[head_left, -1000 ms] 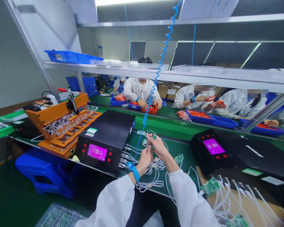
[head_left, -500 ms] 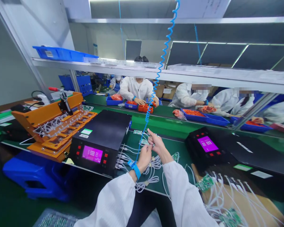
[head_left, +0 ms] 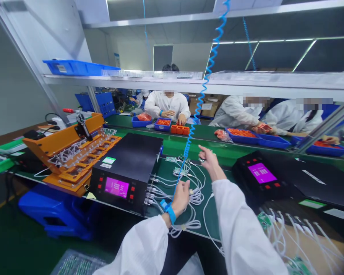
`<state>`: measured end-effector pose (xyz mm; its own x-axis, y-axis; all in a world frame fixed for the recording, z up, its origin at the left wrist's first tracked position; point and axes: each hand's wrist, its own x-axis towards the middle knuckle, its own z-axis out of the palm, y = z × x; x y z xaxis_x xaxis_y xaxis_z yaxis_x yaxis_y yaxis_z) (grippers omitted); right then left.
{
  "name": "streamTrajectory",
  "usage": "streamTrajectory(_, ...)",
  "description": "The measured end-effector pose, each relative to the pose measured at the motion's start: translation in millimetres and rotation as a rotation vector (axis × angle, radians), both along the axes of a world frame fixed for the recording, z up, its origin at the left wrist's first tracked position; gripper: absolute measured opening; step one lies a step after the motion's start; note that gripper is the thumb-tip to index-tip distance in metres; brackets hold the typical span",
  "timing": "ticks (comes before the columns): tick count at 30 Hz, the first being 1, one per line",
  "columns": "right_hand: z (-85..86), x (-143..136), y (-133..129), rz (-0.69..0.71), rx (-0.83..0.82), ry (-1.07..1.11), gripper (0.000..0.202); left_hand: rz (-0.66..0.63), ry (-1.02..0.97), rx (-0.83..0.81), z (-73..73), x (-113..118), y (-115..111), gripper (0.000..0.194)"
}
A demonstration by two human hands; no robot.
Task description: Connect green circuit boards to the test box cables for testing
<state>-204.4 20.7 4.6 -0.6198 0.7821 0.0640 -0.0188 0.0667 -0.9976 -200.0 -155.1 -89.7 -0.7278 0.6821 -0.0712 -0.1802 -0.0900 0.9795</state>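
My left hand, with a blue wrist strap, is low over the bundled white cables. Its fingers are curled together, and whatever they may hold is hidden. Farther right and higher, my right hand has the index finger stretched forward and the others folded. A small dark thing shows at its folded fingers, too small to name. Beyond my left hand, small green circuit boards lie on the green mat, joined to white cables. These cables run to a black tester with a lit magenta screen.
On the left stands an orange clamp fixture. Another black tester is at the right, with cabled boards before it. A coiled blue cord hangs down the middle. Across the bench, co-workers handle orange parts beside blue trays. A blue stool is below.
My hands have moved apart: the right went right and upward, the left slightly down and right. The circuit boards behind them are now more visible. The view has shifted a little.
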Motion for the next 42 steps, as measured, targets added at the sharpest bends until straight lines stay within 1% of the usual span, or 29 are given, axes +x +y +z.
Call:
streamTrajectory(2,-8.3,4.5,2.3,0.012,0.132,-0.097,0.063,0.063,-0.153,0.059,1.9,-1.7,-4.7,0.054)
streamTrajectory(4,-23.1,4.2,-4.3,0.060,0.276,-0.218,0.044,0.149,-0.300,0.152,9.1,-6.9,-2.3,0.053)
streamTrajectory(6,-39.0,-0.8,-14.5,0.118,0.424,-0.325,0.024,0.227,-0.388,0.228,17.9,-12.7,4.1,0.050)
streamTrajectory(7,-45.8,-4.4,-19.3,0.147,0.492,-0.369,0.017,0.260,-0.414,0.250,21.8,-15.1,7.5,0.046)
streamTrajectory(8,-51.5,-8.1,-23.2,0.178,0.552,-0.407,0.014,0.287,-0.434,0.263,25.0,-17.3,10.4,0.043)
streamTrajectory(10,-59.8,-15.0,-27.9,0.240,0.649,-0.476,0.017,0.318,-0.459,0.275,29.4,-21.0,14.6,0.038)
streamTrajectory(12,-65.7,-20.9,-28.0,0.289,0.724,-0.536,0.020,0.321,-0.469,0.290,31.7,-25.1,16.6,0.037)
streamTrajectory(15,-72.7,-27.7,-23.4,0.338,0.808,-0.607,0.024,0.256,-0.472,0.325,33.8,-30.4,17.2,0.039)
streamTrajectory(18,-77.6,-30.8,-19.9,0.357,0.870,-0.651,0.028,0.199,-0.498,0.275,35.0,-31.0,16.7,0.041)
streamTrajectory(21,-80.5,-31.3,-18.7,0.348,0.906,-0.678,0.028,0.205,-0.530,0.211,33.9,-28.8,17.4,0.040)
streamTrajectory(24,-81.4,-30.4,-17.0,0.341,0.918,-0.699,0.026,0.244,-0.541,0.172,29.5,-28.6,19.3,0.035)
streamTrajectory(27,-76.3,-24.9,-15.4,0.333,0.912,-0.704,0.027,0.273,-0.539,0.153,23.3,-29.7,19.4,0.040)
streamTrajectory(30,-62.5,-11.5,-18.4,0.313,0.907,-0.614,0.023,0.270,-0.524,0.147,18.6,-27.9,16.7,0.048)
streamTrajectory(32,-50.5,0.4,-24.3,0.298,0.935,-0.527,0.019,0.248,-0.513,0.147,18.0,-25.1,14.6,0.048)
streamTrajectory(35,-35.4,17.9,-36.2,0.286,1.004,-0.451,0.013,0.189,-0.491,0.158,22.0,-20.3,12.8,0.042)
streamTrajectory(37,-30.1,28.7,-43.1,0.275,1.069,-0.428,0.012,0.138,-0.468,0.172,26.9,-16.5,11.9,0.039)
streamTrajectory(40,-28.6,44.0,-48.2,0.261,1.178,-0.461,0.012,0.073,-0.427,0.188,33.8,-9.6,9.7,0.036)
streamTrajectory(42,-29.7,53.1,-48.3,0.258,1.242,-0.507,0.014,0.052,-0.396,0.186,36.0,-5.6,8.2,0.036)
